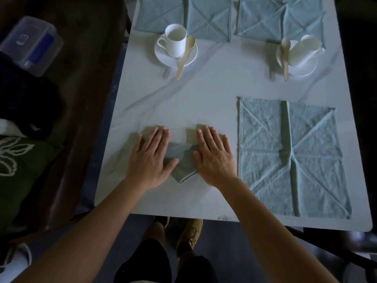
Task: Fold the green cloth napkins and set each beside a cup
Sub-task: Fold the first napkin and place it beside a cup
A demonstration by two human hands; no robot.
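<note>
**If I lift off too soon, the folds may spring open**

While both hands lie flat with fingers straight, my left hand [152, 154] and right hand [214, 155] press the part-folded green napkin [183, 164] onto the table [183, 94], near its front edge. The napkin's lower point pokes out between my thumbs. Uneven pressure could slide the layers and skew the crease, and letting go early could let the cloth unfold. The upright cup [175, 40] stands well apart at the far side. A loose carry there risks the bundle opening, or knocking the wooden spoon [184, 58] resting on the saucer [163, 56].
</note>
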